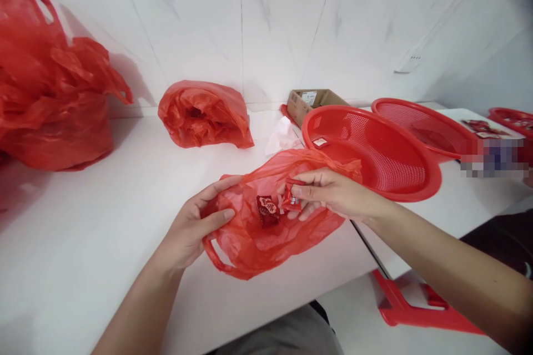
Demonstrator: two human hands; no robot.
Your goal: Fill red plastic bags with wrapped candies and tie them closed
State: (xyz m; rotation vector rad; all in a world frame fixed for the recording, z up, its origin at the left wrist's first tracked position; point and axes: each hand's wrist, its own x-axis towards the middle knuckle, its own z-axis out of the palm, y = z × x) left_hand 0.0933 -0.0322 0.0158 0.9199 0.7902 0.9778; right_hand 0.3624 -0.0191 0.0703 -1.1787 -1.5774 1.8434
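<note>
A thin red plastic bag lies with its mouth spread at the table's front edge. My left hand grips the bag's left side, thumb on top and fingers beneath the film. Between the thumb and fingers of my right hand is a small red packet, held over the bag's opening. Just left of it, a dark red packet with pale lettering rests inside the bag. The film partly hides the bag's bottom.
Behind stand a bunched red bag and larger red bags at left. Red baskets, a cardboard box and white tissue are at right. A red stool sits below the white table.
</note>
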